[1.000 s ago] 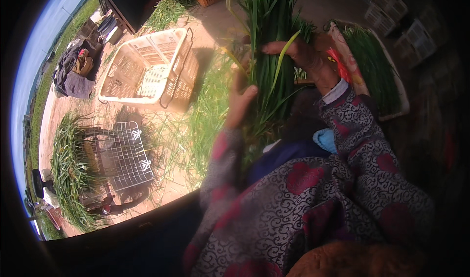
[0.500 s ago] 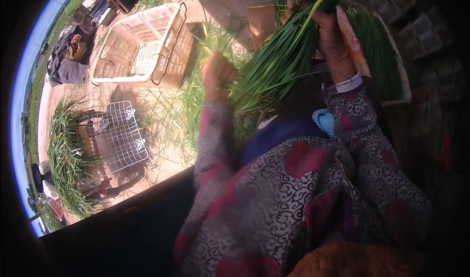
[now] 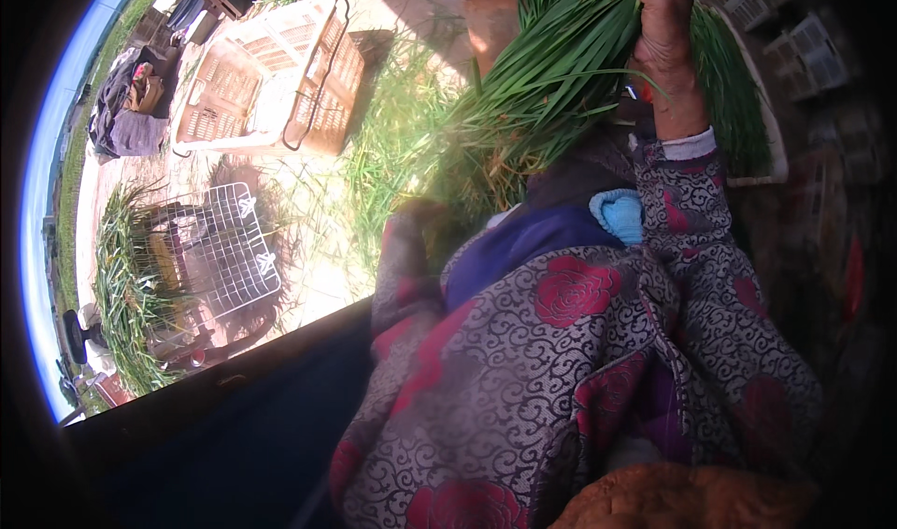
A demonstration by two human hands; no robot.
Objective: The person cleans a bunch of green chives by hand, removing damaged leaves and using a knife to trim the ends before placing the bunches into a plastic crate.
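My right hand (image 3: 665, 52) is raised at the top of the view, closed around a thick bunch of long green leaves (image 3: 542, 90). The bunch slants down to the left, its pale root ends over my chest. My left hand (image 3: 422, 219) shows only as a dim, shadowed shape at the lower end of the bunch, and its grip cannot be made out. Both forearms are in patterned grey sleeves with red flowers.
A tan plastic crate (image 3: 280, 71) stands on the ground at upper left, with a white wire basket (image 3: 229, 258) below it. Cut greens (image 3: 121, 286) lie heaped at the far left. A tray of greens (image 3: 747, 108) sits at right, beside stacked crates (image 3: 804, 52).
My right hand has lifted the bunch higher and swung its tips to the upper right. The view has tilted, so the ground and crates have slid down and left.
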